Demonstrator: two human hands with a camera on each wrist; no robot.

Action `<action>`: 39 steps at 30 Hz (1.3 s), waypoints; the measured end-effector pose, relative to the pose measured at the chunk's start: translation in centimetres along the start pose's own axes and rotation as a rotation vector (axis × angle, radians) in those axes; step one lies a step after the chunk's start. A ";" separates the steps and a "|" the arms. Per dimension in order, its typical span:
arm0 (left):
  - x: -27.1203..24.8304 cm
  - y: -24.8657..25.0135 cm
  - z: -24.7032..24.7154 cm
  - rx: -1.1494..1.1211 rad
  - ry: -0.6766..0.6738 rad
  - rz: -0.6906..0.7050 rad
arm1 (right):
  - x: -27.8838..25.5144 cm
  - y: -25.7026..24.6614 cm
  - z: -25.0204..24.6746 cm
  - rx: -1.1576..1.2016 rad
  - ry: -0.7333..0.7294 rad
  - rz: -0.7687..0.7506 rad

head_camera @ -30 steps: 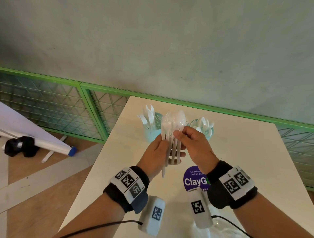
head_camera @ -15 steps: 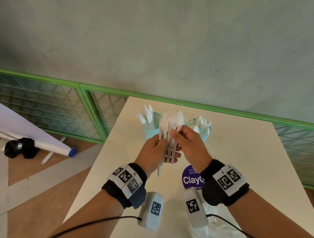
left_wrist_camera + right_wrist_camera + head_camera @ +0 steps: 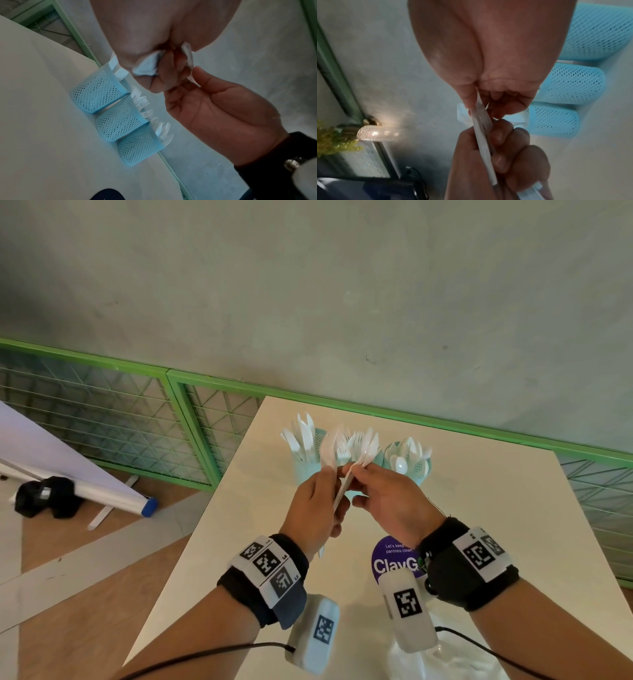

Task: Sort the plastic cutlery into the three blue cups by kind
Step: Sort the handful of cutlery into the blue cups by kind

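Above the white table [image 3: 479,508], the left hand [image 3: 313,508] grips a bundle of white plastic cutlery [image 3: 330,451] by the handles, heads fanned toward 12 o'clock. The right hand [image 3: 394,505], at 3 o'clock of the left and touching it, pinches one piece [image 3: 368,451] of the bundle between thumb and fingertips. Three blue mesh cups [image 3: 120,121] stand touching in a row beyond the hands, at 12 o'clock, each holding white cutlery.

Head camera looks down from above; both wrist views closely share the blue cups [image 3: 102,94].
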State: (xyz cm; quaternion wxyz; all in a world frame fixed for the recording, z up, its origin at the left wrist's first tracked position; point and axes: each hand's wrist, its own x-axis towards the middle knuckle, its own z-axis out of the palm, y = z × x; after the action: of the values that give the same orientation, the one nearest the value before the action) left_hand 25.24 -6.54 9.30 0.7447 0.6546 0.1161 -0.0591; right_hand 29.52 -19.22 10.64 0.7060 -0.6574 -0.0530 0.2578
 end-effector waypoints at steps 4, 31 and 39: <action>-0.1 -0.4 0.4 0.061 0.012 0.036 | 0.2 0.1 0.8 -0.143 0.056 -0.012; 1.2 -0.3 -3.1 0.038 0.082 -0.062 | 6.8 -1.5 -1.5 -0.143 0.415 0.036; 1.6 -0.3 -4.4 -0.064 0.039 -0.143 | 10.7 -2.6 -2.9 -0.521 0.476 -0.108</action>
State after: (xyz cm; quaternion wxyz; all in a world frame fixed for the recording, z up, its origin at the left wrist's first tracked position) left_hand 26.25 -2.09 8.09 0.7566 0.6216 0.1788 -0.0956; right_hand 40.71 -17.19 9.87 0.5199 -0.8533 0.0143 0.0375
